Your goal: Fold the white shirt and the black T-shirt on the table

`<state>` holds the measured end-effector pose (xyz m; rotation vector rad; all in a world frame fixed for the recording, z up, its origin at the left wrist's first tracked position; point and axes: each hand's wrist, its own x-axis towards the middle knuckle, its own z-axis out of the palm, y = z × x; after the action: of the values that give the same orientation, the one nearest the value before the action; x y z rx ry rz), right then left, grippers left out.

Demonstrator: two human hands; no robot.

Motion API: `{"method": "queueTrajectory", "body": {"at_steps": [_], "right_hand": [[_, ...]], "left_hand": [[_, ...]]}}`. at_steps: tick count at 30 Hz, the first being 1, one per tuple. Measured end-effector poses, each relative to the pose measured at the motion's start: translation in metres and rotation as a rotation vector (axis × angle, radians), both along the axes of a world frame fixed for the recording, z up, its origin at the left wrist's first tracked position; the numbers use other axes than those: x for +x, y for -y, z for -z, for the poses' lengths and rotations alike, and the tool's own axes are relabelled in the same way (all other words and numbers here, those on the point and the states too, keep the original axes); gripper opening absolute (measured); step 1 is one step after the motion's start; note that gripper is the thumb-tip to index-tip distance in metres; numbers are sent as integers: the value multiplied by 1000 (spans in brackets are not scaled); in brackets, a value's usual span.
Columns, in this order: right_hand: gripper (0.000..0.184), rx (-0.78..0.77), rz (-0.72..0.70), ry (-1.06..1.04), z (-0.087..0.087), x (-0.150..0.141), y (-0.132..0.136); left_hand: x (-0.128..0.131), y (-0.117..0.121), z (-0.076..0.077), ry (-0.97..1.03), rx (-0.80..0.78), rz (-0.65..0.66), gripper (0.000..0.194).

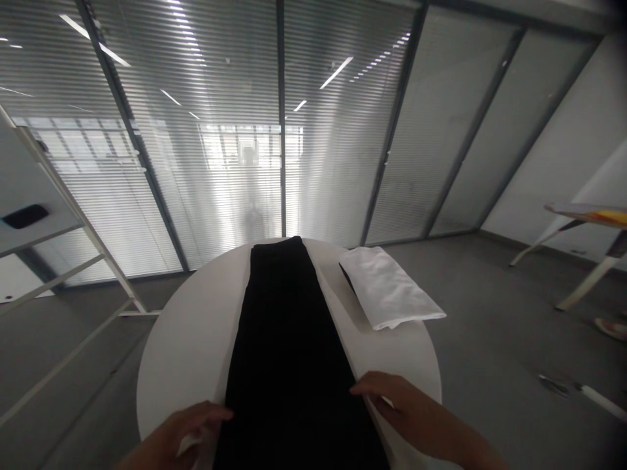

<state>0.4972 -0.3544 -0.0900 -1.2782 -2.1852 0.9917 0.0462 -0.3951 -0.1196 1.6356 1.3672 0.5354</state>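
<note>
A long black garment [289,339] lies folded lengthwise across the round white table [191,326], running from the near edge to the far edge. My left hand [189,427] rests at the garment's near left edge, fingers curled against the cloth. At the near right edge, my right hand [396,401] lies with fingers bent over the cloth's border. Whether either hand pinches the cloth or only presses on it is unclear.
A folded white cloth [389,287] lies on the table's right side, over something dark. A white whiteboard stand [53,222] is at the left. Glass walls with blinds stand behind. Another white table [588,215] is at the right, on grey floor.
</note>
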Motion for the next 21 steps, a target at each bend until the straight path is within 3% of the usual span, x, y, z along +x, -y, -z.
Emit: {"method": "queueTrajectory", "body": {"at_steps": [4,8,12,16,21], "right_hand": [[31,-20,-4,4,-18,-21,-49],[30,-100,-46,-57,-19,-45,-133],[28,-66,166,0,-10,-67,-221],[25,31,315,77,-2,-87,-294],[26,51,446,59,13,-101,-371]], "left_hand": [[-10,-70,-18,109,-10,-35,49],[-3,-162,-26,169,13,-177,52],[13,-245,-23,275,12,-382,50],[28,-313,-17,372,11,-592,36],[34,-386,3,298,62,-667,20]]}}
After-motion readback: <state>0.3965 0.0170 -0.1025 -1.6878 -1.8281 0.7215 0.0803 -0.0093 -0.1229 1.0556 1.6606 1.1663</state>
